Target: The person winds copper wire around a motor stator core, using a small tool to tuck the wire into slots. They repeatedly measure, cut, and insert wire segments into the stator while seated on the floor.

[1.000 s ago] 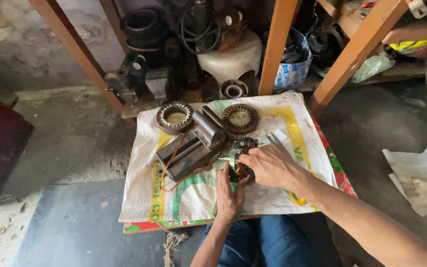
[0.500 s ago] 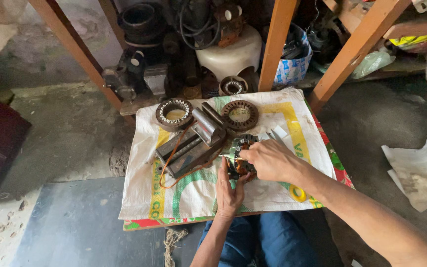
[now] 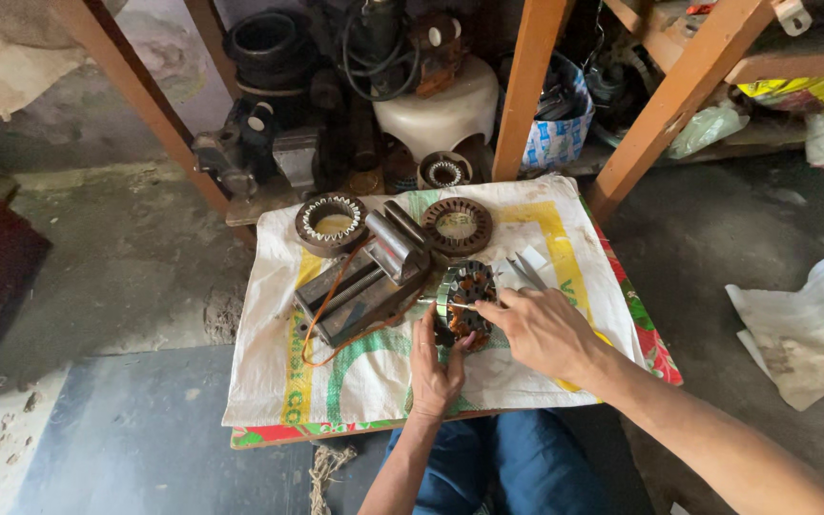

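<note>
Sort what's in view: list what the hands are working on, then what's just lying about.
In hand:
left hand steadying the round wound motor core
right hand holding a thin metal tool against it

Lying about:
two ring-shaped stator cores
metal block tool with orange wire
white woven sack

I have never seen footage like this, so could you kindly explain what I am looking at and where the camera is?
There is no machine: a person wears a camera on the head, looking down at their own bare hands. A white sack is spread over a low board. The left hand steadies a round motor core with copper windings, and the right hand works on it with a thin tool. Further back lie two ring-shaped cores and a metal block with an orange wire. Shelves of parts stand behind.
</note>
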